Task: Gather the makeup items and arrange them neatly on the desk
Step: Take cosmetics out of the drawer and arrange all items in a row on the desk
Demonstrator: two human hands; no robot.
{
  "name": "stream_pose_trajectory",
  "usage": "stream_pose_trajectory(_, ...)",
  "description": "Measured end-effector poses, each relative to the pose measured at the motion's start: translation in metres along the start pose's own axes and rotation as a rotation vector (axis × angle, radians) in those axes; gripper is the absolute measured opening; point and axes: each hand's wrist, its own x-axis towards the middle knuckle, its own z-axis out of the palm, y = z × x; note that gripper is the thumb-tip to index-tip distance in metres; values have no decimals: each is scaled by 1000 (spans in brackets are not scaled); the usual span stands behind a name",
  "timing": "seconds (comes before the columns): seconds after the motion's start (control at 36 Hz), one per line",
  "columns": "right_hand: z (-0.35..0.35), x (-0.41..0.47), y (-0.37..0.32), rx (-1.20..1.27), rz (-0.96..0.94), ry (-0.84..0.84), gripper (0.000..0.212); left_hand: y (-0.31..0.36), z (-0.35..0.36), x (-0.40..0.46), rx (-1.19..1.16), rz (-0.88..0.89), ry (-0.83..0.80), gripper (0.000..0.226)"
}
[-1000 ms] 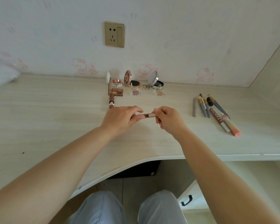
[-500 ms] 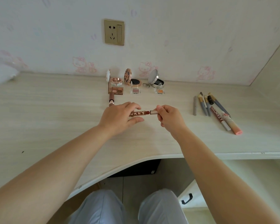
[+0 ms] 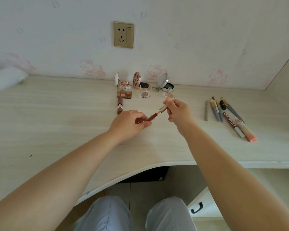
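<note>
Above the desk's middle I hold a lip gloss in two parts. My left hand (image 3: pixel 128 125) grips the dark red tube (image 3: pixel 150 117). My right hand (image 3: pixel 178 112) pinches the gold cap (image 3: pixel 163 107), and the red wand runs from the cap into the tube's mouth. A brown lipstick (image 3: pixel 120 106) lies on the desk (image 3: pixel 57 122) just left of my left hand. Behind it stand a small brown palette (image 3: pixel 125 94), three open compacts (image 3: pixel 141 82) and two small eyeshadow pots (image 3: pixel 145 94). A bunch of pencils and tubes (image 3: pixel 227 114) lies at the right.
A wall socket (image 3: pixel 123 35) sits above the compacts. A white cloth-like bundle (image 3: pixel 5 79) rests at the far left of the desk. The desk's front edge curves inward over my knees (image 3: pixel 133 214). A drawer handle (image 3: pixel 197 208) shows below right.
The lip gloss was shut and level between both hands. My right hand has since lifted up and back with the cap, drawing the wand partly out of the tube.
</note>
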Motion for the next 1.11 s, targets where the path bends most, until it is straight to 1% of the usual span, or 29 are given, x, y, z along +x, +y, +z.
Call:
stream_pose_trajectory(0.11, 6, 1, -1, 174, 87, -32, 21, 4, -1, 3, -222, -139, 5, 20)
stream_pose_trajectory(0.14, 8, 0, -1, 181, 114, -50, 22, 5, -1, 5, -270, -184, 12, 20)
stream_pose_trajectory(0.19, 13, -2, 1, 88, 157, -92, 26, 6, 0, 10, -416, -281, 5, 24)
stream_pose_trajectory(0.28, 20, -6, 6, -120, 166, -150, 23, 7, 3, 16, -647, -424, 9, 31)
stream_pose_trajectory(0.33, 23, -9, 9, -195, 154, -186, 22, 6, 7, 21, -700, -491, 26, 32)
stream_pose_trajectory(0.39, 26, -11, 11, -263, 141, -207, 24, 5, 11, 27, -748, -549, 32, 28)
stream_pose_trajectory(0.47, 30, -11, 13, -385, 109, -197, 32, 4, 16, 35, -789, -614, 49, 22)
stream_pose_trajectory(0.53, 32, -10, 15, -446, 87, -196, 29, 3, 19, 41, -768, -639, 68, 22)
stream_pose_trajectory(0.58, 33, -9, 19, -487, 69, -193, 27, 2, 20, 47, -683, -644, 73, 24)
stream_pose_trajectory(0.61, 34, -8, 20, -498, 60, -186, 27, 2, 21, 50, -608, -636, 67, 26)
stream_pose_trajectory(0.67, 35, -6, 22, -529, 42, -152, 26, 0, 21, 57, -386, -598, 36, 33)
stream_pose_trajectory(0.72, 38, -4, 24, -590, 27, -94, 29, -2, 20, 62, -168, -572, 19, 37)
stream_pose_trajectory(0.75, 38, -1, 27, -630, 18, -61, 30, -4, 20, 65, -104, -568, 19, 38)
stream_pose_trajectory(0.81, 38, 3, 32, -718, -10, -3, 30, -10, 21, 71, -36, -569, 28, 39)
stream_pose_trajectory(0.89, 33, 10, 40, -837, -77, 40, 30, -16, 24, 77, 29, -567, 63, 38)
stream_pose_trajectory(1.0, 27, 19, 47, -913, -147, 98, 31, -16, 27, 80, 92, -546, 87, 31)
stream_pose_trajectory(1.11, 25, 26, 52, -937, -164, 123, 31, -19, 31, 83, 160, -500, 115, 27)
